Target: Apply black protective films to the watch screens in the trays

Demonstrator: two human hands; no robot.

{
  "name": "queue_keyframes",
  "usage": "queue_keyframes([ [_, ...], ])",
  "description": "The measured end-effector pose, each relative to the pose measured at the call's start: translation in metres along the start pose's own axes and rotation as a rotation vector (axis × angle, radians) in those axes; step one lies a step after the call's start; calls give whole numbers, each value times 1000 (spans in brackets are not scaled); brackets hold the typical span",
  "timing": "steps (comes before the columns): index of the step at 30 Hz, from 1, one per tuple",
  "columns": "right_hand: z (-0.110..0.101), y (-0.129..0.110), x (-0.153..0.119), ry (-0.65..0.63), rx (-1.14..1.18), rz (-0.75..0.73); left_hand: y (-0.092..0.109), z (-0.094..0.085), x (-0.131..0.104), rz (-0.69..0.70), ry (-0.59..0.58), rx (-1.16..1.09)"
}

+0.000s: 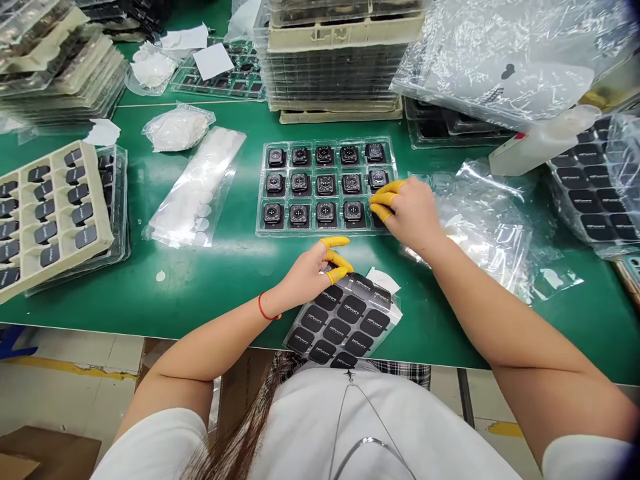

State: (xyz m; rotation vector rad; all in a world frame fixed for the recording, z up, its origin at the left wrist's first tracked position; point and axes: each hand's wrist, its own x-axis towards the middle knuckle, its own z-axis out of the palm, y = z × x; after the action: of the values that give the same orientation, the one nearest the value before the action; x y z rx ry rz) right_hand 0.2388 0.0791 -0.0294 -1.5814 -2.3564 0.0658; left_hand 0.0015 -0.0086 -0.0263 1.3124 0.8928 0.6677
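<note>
Head cam: right hand has its grip pinched on a watch body at the right end of the clear tray mid-desk. Small, rigid, probably scratch-prone, so hold the edges. Left hand rests fingertips together on the sticker sheet, thin and floppy. Crinkly bags crowd the right; a beige tray sits left.

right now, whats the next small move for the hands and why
Probably lift one black film off the sticker sheet: the left hand already pinches at its top edge, while the right hand rests on the bottom-right watch in the clear tray.
</note>
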Motion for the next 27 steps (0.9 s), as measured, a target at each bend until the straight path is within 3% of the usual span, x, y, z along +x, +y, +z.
queue_keyframes([
  [2, -1, -14, 3, -91, -79, -132, -1, 0, 1, -5, 24, 8],
  [5, -4, -34, 10, -211, -201, -184, -2, -2, 4, -17, 60, 8],
  [9, -5, -39, 16, -197, -236, -180, -4, -4, 7, -19, 77, -39],
  [16, -7, -26, 15, -280, -75, -43, -2, -5, 6, -23, 70, -54],
  [19, -8, -32, 11, -295, 153, 67, -3, -4, 6, -52, 82, -112],
  [21, -10, -45, 3, -232, 305, 107, -5, -4, 7, -51, 67, -159],
  [24, -19, -74, -17, -171, 442, 3, -8, -4, 8, -28, 1, -186],
  [27, -32, -96, -36, -240, 487, -163, -9, -5, 8, 38, 30, -150],
])
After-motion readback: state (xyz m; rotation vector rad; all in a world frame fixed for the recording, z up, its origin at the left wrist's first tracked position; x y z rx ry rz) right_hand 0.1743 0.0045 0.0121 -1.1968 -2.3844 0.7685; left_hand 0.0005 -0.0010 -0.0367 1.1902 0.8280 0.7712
